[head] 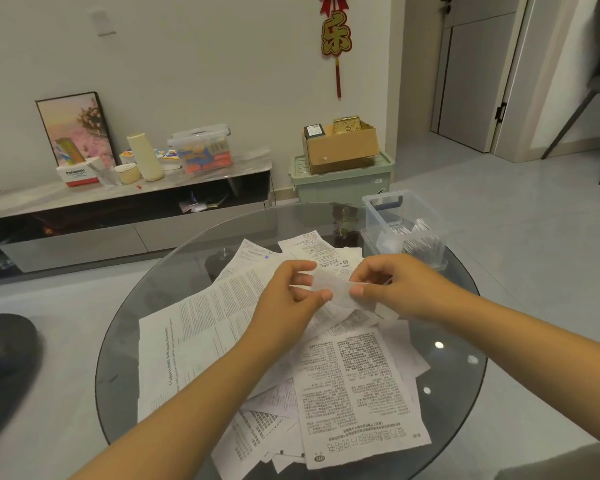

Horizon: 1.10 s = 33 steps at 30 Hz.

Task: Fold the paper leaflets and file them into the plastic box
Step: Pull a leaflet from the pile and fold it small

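Observation:
A small folded white leaflet hangs between both hands above the middle of the round glass table. My left hand pinches its left end and my right hand pinches its right end. Under the hands lies a loose pile of several printed leaflets, spread flat and overlapping. The clear plastic box stands at the table's far right edge, with folded papers standing inside it.
A low TV cabinet with a lidded plastic container, a tissue box and a picture frame runs along the left wall. A green storage bin carrying a cardboard box stands behind the table. A dark chair is at left.

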Available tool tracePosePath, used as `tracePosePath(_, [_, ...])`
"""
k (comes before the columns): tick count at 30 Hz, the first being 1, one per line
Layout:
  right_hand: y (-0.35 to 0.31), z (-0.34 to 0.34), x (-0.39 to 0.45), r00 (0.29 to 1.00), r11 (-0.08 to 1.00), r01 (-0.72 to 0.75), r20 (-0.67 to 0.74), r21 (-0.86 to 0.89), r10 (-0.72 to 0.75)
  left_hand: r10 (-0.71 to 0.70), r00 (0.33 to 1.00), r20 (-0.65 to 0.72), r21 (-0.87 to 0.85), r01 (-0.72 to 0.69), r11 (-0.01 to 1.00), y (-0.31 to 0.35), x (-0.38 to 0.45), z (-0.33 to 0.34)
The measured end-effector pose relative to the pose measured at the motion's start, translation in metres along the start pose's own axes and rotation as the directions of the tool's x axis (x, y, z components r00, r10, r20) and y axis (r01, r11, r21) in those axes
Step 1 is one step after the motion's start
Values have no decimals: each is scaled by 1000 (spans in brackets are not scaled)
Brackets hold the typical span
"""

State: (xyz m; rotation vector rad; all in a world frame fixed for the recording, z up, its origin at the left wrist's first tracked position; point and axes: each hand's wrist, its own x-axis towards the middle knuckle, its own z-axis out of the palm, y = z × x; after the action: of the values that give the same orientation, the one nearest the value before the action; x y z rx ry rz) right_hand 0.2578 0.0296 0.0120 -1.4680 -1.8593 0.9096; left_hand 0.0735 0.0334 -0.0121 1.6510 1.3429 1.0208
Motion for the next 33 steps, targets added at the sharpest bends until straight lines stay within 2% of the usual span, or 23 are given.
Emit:
tracePosePath(4, [3, -5, -5, 996, 1000, -4, -88, 19, 6, 68, 998, -7, 90, -67, 994, 4, -4, 8])
tracePosePath(7, [3, -10, -9, 990, 1000, 9, -142, 15, -6, 106, 988, 112, 137, -121, 983, 7, -6, 14])
tracePosePath(9, [3, -11, -12, 991, 1000, 15, -131, 20, -12, 108, 981, 160, 117, -127, 985, 9, -8, 20])
tracePosePath(13, [3, -10, -16, 994, 999, 16, -106, 35, -12, 93, 990, 104, 119, -106, 987, 10, -7, 24])
tracePosePath(15, [4, -9, -17, 992, 999, 10, -125, 49, -4, 134, 981, 143, 217, -163, 963, 10, -6, 23])
tracePosePath(17, [6, -8, -17, 991, 997, 4, -131, 77, 6, 196, 949, 246, 324, -271, 906, 9, -5, 24])
tracePosePath(19, [7, -7, -18, 992, 995, 8, -126, 101, 5, 253, 919, 304, 329, -350, 877, 8, -6, 27])
tracePosePath(21, [8, -6, -17, 991, 994, 21, -133, 109, -7, 257, 928, 271, 286, -333, 899, 9, -8, 30])
tracePosePath(25, [11, -3, -15, 965, 998, 40, -262, 44, -27, 169, 964, 206, 203, -211, 956, 8, -6, 30])
tracePosePath(27, [13, -4, -14, 973, 999, 38, -229, -11, -40, 136, 965, 223, 161, -174, 971, 10, -5, 28])
tracePosePath(30, [12, -4, -14, 992, 999, 37, -125, 10, -36, 84, 961, 263, 138, -124, 983, 12, -4, 26])
tracePosePath(33, [13, -2, -13, 986, 999, 52, -161, 9, -50, 49, 954, 297, 75, -74, 994, 13, -6, 26])
